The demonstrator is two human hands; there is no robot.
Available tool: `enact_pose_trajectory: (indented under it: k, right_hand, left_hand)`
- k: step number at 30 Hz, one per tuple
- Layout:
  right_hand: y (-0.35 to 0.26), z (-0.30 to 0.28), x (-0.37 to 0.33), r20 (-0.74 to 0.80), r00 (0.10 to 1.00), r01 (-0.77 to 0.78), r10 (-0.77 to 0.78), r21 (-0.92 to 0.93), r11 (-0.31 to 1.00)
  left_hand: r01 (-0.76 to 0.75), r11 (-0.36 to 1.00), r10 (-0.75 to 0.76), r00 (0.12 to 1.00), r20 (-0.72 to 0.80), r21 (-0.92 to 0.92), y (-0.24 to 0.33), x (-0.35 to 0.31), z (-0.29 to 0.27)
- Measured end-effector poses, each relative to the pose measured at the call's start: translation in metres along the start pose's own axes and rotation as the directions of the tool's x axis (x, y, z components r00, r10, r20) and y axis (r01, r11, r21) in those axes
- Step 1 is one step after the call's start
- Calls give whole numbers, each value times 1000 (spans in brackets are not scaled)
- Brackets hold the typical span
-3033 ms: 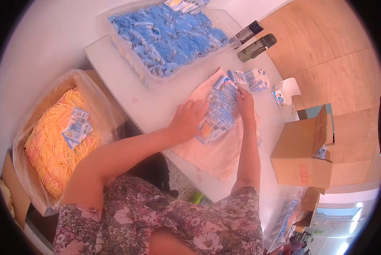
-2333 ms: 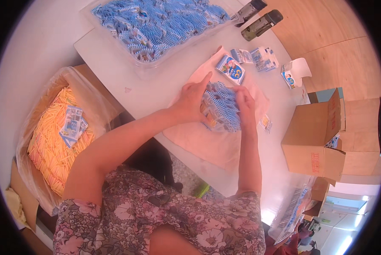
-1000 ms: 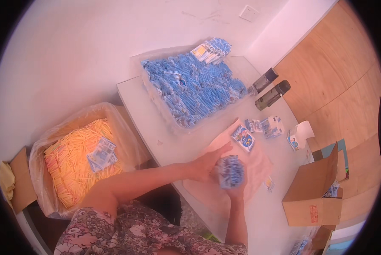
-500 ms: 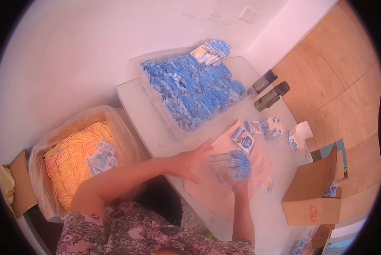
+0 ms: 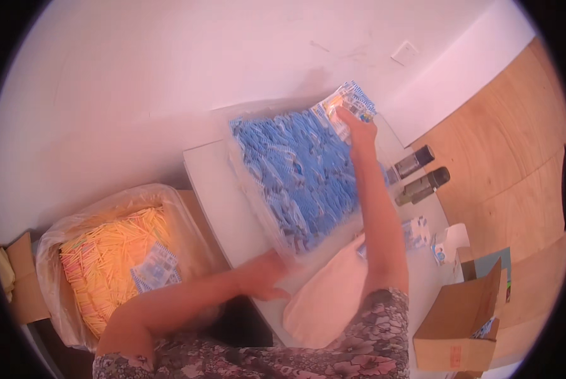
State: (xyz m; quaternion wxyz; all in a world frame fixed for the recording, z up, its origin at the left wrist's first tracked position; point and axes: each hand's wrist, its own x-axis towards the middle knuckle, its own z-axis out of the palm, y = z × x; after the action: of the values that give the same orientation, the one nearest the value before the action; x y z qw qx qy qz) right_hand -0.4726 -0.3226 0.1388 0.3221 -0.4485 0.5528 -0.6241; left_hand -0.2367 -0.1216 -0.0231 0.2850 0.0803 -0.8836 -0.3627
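My right hand (image 5: 358, 128) reaches to the far right corner of a clear-lined bin (image 5: 257, 205) filled with blue-and-white striped packets (image 5: 308, 170). Its fingers are closed on a bundle of small flat packets (image 5: 337, 117), at the pile (image 5: 358, 95) lying on that corner. Whether the bundle rests on the pile or is still lifted, I cannot tell. My left hand (image 5: 267, 275), somewhat blurred, hovers by the table's near left edge with fingers apart and nothing in them. Beside it lies a pale pink sheet (image 5: 327, 294), partly hidden by my right forearm.
To the left stands a plastic-lined box (image 5: 52, 252) of yellow and orange sticks (image 5: 112, 252), with some clear packets (image 5: 155, 268) on top. Two dark bottles (image 5: 415, 161) (image 5: 425, 186) stand right of the bin. More packets (image 5: 415, 232) and an open cardboard box (image 5: 456, 316) are at the right.
My right hand has moved from over the pink sheet, with a fanned bundle of packets, to the bin's far right corner. My left hand has drawn back. The view has shifted.
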Motion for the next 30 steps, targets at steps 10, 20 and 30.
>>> enact_pose_trajectory:
  k: [10,20,30]
  right_hand:
    - [53,39,40,-123,974,74,-190,-620,781]
    - [53,21,45,-108,975,57,-194,-723,688]
    - [67,25,42,238,775,325,-586,-945,47]
  left_hand:
    - [36,999,-36,999,-5,-7,2,-3,-13]
    - [36,999,-36,999,-5,19,4,3,-12]
    - [60,998,-59,997,46,-17,6,8,-14]
